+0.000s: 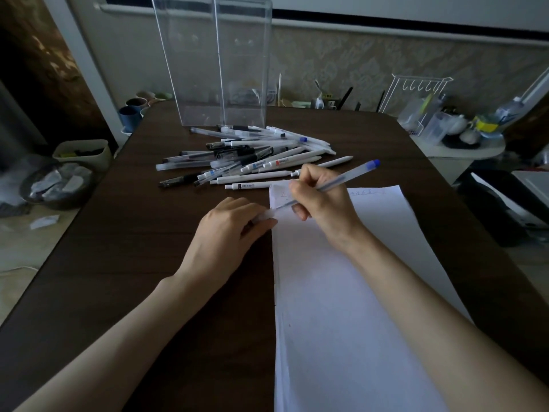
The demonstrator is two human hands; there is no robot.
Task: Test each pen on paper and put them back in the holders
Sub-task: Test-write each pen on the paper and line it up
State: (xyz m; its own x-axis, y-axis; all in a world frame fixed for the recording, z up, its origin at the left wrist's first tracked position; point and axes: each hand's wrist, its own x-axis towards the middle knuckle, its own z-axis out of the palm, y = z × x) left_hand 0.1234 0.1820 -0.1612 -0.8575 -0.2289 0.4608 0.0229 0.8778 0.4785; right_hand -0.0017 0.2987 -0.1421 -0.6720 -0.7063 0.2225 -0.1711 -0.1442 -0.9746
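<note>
On the paper [341, 292], right hand [320, 197] grip holding blue pen [347, 178], tip down, left hand [228, 227] pinching clear cap [265, 215]

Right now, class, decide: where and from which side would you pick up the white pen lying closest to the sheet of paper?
Pinch its middle barrel from above, coming from the near side. The white pen lies flat at the near edge of the pile, with nothing over it and bare table in front.
</note>
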